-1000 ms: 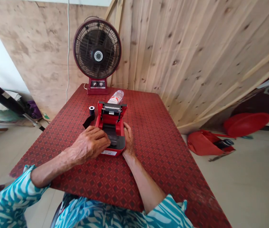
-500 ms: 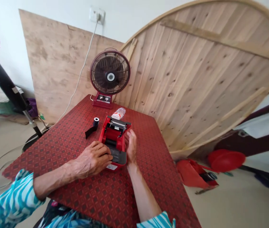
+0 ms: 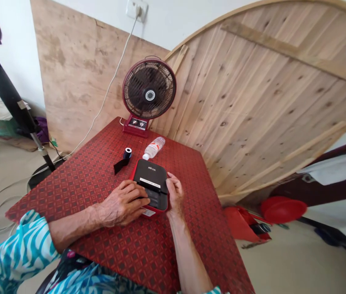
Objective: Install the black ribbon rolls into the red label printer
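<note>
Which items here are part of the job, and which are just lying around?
Part of the job:
- small red-and-black printer
- left hand
- right hand
- probably the black spool with loose strip

Lying about:
- plastic water bottle
- desk fan
- red dustpan

**Printer lid shut**

The black lid point(image 3: 150, 174) of the red receipt printer point(image 3: 153, 215) now lies flat over the body, covering the red compartment seen open earlier. The left hand point(image 3: 124, 203) rests across its near end, and the right hand's fingers point(image 3: 170, 178) press against its right edge.
</note>
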